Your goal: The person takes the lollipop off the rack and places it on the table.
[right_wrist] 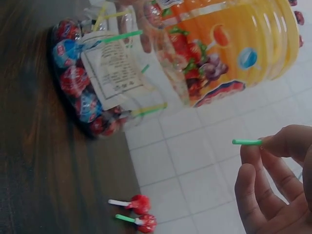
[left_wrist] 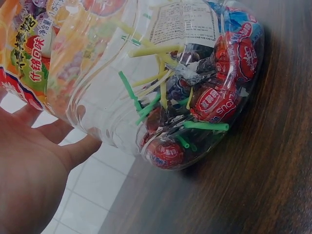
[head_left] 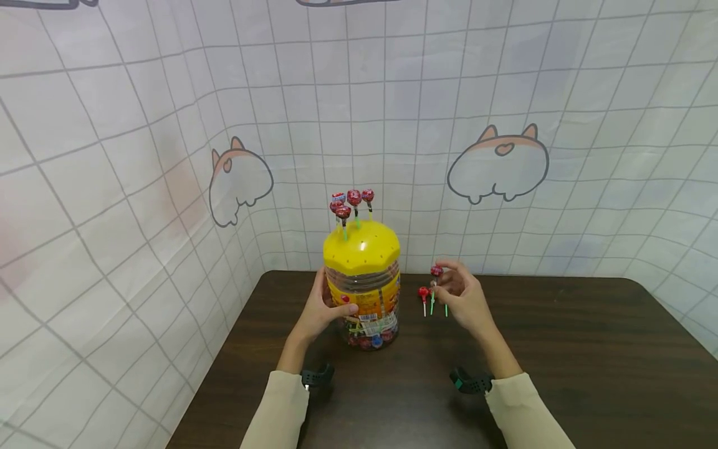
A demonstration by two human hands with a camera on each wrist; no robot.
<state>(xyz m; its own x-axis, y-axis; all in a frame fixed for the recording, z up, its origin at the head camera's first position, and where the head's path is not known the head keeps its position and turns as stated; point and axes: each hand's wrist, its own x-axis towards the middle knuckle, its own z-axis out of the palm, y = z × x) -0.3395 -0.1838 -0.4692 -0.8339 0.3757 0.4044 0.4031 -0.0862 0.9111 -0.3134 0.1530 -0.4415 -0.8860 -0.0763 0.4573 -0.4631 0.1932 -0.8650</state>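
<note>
Two loose lollipops (right_wrist: 141,204) lie near the jar (head_left: 366,288).

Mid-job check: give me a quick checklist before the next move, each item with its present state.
1. Jar upright on the table: ok.
2. Left hand bracing the jar: ok.
3. Yellow lid screwed tight: cannot tell.
4. Unfilled holes in the lid: ok, several show.
5. Right hand pinching one lollipop, stick downward: ok.
6. Stick lined up over a hole: not ok, it is beside the jar.
</note>
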